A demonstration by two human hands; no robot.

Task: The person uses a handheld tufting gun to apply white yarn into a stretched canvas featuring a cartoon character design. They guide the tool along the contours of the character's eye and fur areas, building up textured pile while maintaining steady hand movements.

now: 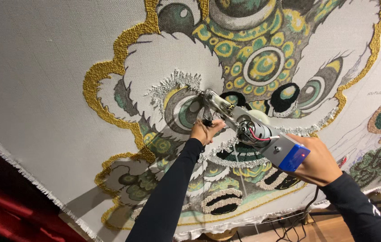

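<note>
Grey stretched tufting cloth (34,67), frayed edge at 7 o'clock, bare weave toward 10 o'clock, silver-and-blue tufting gun (253,134) at centre, needle on cloth, left hand (205,131) clenched round front grip, right hand (313,161) wrapped round rear handle.

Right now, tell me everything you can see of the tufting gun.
The tufting gun is a long hand tool of silvery metal, with an exposed motor showing red and black wires at its middle and a blue block with a small red light at the rear. It lies slanted, its needle end pressed against the stretched grey cloth at an eye of the lion design. The left hand grips the front handle; the right hand grips the rear by the blue block. A cable hangs below.
</note>
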